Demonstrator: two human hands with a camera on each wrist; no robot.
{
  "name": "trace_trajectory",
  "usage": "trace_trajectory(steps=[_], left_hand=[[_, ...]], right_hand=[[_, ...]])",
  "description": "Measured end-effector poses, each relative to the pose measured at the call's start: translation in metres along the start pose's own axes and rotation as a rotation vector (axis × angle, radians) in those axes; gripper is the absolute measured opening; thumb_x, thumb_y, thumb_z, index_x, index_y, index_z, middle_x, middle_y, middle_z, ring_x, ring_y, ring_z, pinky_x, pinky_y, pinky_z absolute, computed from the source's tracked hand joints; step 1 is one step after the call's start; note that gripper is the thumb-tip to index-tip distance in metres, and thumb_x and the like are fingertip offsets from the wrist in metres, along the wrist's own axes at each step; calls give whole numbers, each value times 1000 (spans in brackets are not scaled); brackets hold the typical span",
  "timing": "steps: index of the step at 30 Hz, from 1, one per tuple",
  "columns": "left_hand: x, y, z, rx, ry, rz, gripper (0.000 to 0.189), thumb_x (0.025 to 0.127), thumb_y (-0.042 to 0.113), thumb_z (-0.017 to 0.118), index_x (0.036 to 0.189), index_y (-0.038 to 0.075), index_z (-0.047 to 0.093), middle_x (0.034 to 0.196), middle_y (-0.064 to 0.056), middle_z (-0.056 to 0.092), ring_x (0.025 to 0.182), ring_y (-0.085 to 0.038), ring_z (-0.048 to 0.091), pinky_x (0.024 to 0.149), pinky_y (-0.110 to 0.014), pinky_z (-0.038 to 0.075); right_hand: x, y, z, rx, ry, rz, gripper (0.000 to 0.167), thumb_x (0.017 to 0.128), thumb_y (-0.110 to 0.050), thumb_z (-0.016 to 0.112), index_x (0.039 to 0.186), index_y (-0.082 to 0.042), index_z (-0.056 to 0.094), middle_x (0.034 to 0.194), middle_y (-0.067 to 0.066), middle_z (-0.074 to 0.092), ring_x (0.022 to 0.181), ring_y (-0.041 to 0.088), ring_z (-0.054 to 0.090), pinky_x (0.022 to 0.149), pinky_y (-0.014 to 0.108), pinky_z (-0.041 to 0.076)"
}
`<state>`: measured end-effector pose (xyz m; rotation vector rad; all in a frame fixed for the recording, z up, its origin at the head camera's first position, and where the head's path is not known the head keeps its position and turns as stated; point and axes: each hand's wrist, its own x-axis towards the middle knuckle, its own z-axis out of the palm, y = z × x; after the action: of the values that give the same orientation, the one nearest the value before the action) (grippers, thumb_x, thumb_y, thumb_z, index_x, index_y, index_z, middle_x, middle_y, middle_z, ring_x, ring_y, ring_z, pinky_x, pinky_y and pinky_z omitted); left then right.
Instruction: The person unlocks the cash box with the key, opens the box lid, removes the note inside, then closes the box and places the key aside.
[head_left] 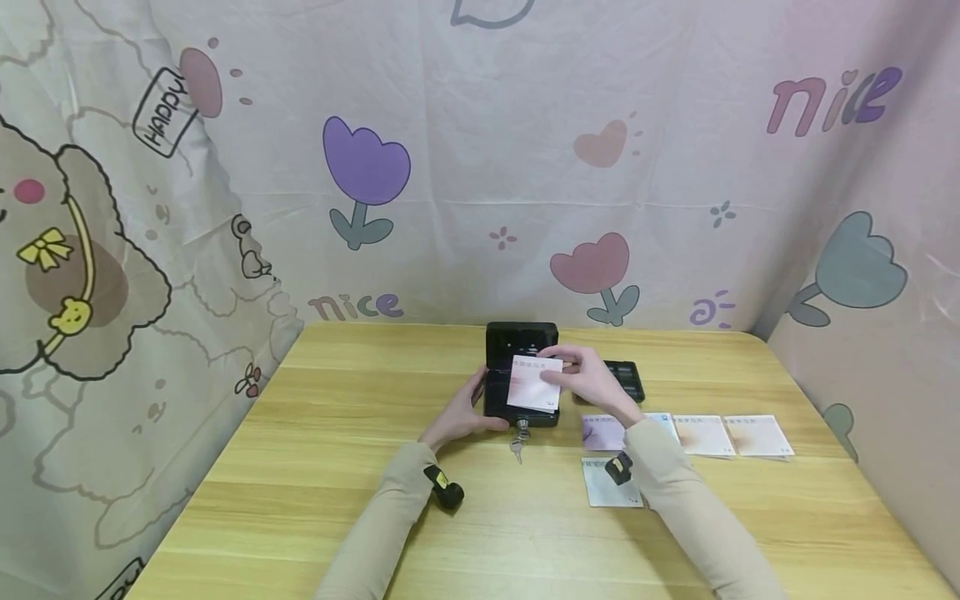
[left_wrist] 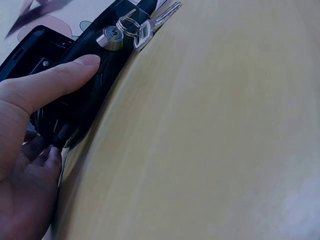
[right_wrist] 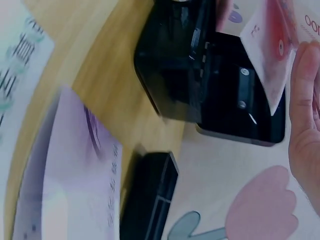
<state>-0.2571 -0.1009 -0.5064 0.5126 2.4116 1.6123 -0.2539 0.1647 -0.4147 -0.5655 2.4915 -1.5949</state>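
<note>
A small black cash box (head_left: 492,398) stands at the back middle of the table, its lid (head_left: 498,337) raised. My left hand (head_left: 459,415) grips its left side, thumb along the front and fingers round the side. In the left wrist view, a ring of keys (left_wrist: 144,36) hangs from the lock (left_wrist: 110,39) on the front. Over the open box, my right hand (head_left: 592,383) pinches folded pinkish banknotes (head_left: 536,383) between thumb and fingers. The right wrist view has the folded red notes (right_wrist: 272,55) fanning apart, with part of that hand cut off by the frame.
A black compartment tray (head_left: 630,380) lies right of the box, partly behind my right hand. Nearer me are a purple note (head_left: 602,433), a blue one (head_left: 660,422), two pale beige stacks (head_left: 701,435) and a grey-green note (head_left: 609,485) beneath my right forearm.
</note>
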Motion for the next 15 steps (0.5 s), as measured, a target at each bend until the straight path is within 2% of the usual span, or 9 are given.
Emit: trace_trajectory(steps=[4,7,9,12,15], left_hand=[[-2,2,0,-1,0,0,120,74,20,90,162,4,10,170,-18,12,156,-37,20,129,-48,20],[-3,2,0,14,2,-3,119,74,21,90,162,4,10,170,-17,11,156,-37,20,129,-48,21],[-2,2,0,12,2,-7,120,74,21,90,162,5,10,170,-16,10,156,-37,20,129,-47,20],[-2,1,0,7,4,-15,120,74,21,90,162,5,10,170,-15,10,156,-36,20,129,-46,20],[-1,-1,0,-1,3,-12,119,75,20,89,162,5,10,170,-16,10,156,-36,20,129,-46,20]], right_hand=[[-12,-2,-11,0,-5,-27,37,93,-20,73,127,-8,66,114,19,73,75,6,69,63,23,57],[-20,-1,-20,27,-9,-46,36,92,-16,72,125,-2,66,118,24,71,81,8,73,70,26,62],[-25,1,-26,45,-4,-46,35,92,-13,72,123,1,66,115,26,71,79,9,74,69,29,64],[-33,8,-37,62,4,-36,31,93,-10,70,119,5,64,102,18,75,74,10,73,65,34,65],[-42,13,-49,46,14,-29,28,94,-10,69,116,6,64,88,-1,76,70,9,71,62,36,64]])
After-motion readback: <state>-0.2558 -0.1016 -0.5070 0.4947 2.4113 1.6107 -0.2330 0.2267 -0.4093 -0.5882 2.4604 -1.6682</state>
